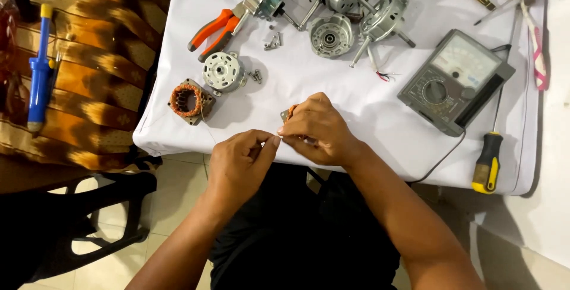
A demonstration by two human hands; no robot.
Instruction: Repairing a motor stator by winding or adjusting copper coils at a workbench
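Left hand [240,159]: at 6 o'clock off the table edge, thumb and forefinger pressed together on the end of a thin wire [279,139].
Right hand [317,128]: just past the table edge, fingers curled over a small copper coil [289,113], fingertips meeting the left hand's pinch; coil mostly hidden, grip on it cannot be told exactly.
Coil's place: near edge of the white table [368,112], at 3 o'clock from the bigger wound coil [189,101].
Risk, wire: likely to snap or kink if pulled hard between two pinches; fine strand, barely visible.
Risk, coil: could slip off the near edge into the lap, sitting so close to the rim.
Risk, small parts: loose screws [273,42] at 12 o'clock easy to scatter with a careless sweep of an arm.
Risk, meter lead: cable from the meter [454,79] hangs over the edge at 3 o'clock beside the right forearm; a snag might drag the meter.
Nearby: pliers [215,32] at 11 o'clock, screwdriver [488,162] at 3 o'clock.
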